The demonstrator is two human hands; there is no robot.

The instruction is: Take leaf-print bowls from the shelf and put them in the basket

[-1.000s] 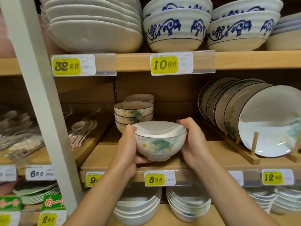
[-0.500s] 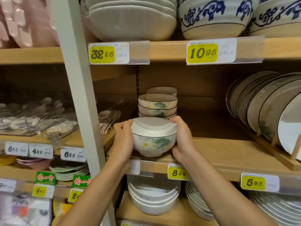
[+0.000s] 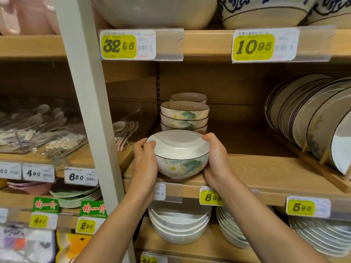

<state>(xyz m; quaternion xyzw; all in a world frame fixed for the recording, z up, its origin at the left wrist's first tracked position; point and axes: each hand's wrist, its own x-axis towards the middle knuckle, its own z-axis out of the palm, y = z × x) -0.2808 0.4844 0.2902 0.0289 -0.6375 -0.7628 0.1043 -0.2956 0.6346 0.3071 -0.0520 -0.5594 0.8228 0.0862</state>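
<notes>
I hold a white bowl with a green leaf and yellow flower print (image 3: 180, 160) between both hands, just above the front of the wooden shelf (image 3: 266, 179). My left hand (image 3: 145, 164) grips its left side, fingers curled over the rim. My right hand (image 3: 218, 162) grips its right side the same way. Behind it, a stack of matching leaf-print bowls (image 3: 184, 115) stands further back on the shelf, with one more bowl (image 3: 188, 97) behind that. No basket is in view.
Leaf-print plates (image 3: 311, 118) lean in a wooden rack at the right. A grey upright post (image 3: 89, 103) stands left of the bowls. Packaged spoons (image 3: 38, 128) lie on the left shelf. White bowls (image 3: 178, 226) and plates sit on the shelf below, large bowls above.
The bowl stays in both hands and has come slightly toward the shelf's front edge. The view has swung left and moved closer, so the plates sit further right in view.
</notes>
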